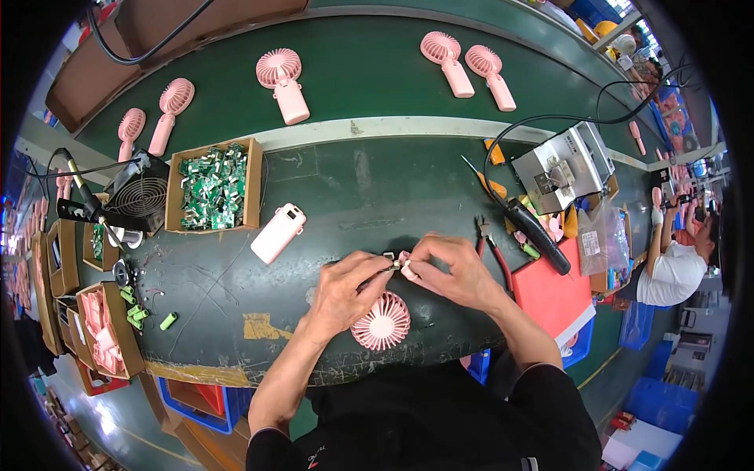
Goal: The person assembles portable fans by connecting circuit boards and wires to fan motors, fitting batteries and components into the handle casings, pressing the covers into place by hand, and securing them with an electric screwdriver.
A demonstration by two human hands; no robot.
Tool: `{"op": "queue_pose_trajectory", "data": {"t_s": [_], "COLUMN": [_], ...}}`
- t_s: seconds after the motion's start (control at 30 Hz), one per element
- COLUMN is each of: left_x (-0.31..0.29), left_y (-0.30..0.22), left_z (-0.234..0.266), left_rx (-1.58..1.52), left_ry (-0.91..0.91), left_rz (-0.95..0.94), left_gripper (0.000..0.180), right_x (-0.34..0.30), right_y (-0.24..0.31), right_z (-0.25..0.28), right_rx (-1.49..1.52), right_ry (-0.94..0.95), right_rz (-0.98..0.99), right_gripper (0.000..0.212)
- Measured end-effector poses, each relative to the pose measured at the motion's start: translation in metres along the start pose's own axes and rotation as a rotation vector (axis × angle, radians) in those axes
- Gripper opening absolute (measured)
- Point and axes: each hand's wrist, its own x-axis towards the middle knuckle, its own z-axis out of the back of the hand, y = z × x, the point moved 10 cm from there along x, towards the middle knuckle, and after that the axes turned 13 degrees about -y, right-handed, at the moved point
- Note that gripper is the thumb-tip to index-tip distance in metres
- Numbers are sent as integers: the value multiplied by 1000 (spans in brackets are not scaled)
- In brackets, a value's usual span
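Working over a dark green counter (330,180), scuffed and worn along its near edge. Reaching in from below with left forearm (279,373) and right forearm (522,330), both bare past dark sleeves, both angled inward to meet near mid-counter. Facing a cardboard box (254,184) heaped with green circuit boards, up and to the left. Flanked by a flat coral-red sheet (550,290), just beyond the right forearm.

Keeping left hand (343,290) back-up, with wrist fairly straight and fingers pointing up and right. Holding right hand (455,271) back-up too, coming in from the right with fingers bent and pointing left. Nearly touching at the fingertips, just above the counter.

Parked beside the right hand: red-handled pliers (501,259). Lying left of the left hand: pale pink case (278,233), tilted. Sitting just below the fingertips: round pink fan grille (383,320), partly covered by the left hand.

Pinching narrow on both sides, thumb against index. Gripping a small metal-looking part (396,265) in the left, a tiny pale pink piece (405,257) in the right. Can't tell whether joined to each other or to the grille.
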Motion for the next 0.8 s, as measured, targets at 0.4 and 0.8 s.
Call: {"op": "queue_pose_trajectory", "data": {"t_s": [0.4, 0.8], "left_x": [1, -15], "left_y": [-7, 36], "left_z": [6, -3], "left_rx": [84, -310], "left_ry": [-24, -49], "left_rz": [-67, 455], "left_gripper": [19, 18], "right_x": [-8, -12], "right_y": [-50, -59], "right_z": [-28, -35], "right_rx": [283, 339], "right_ry": [256, 268], "right_rz": [-564, -620], "right_gripper": [12, 15]}}
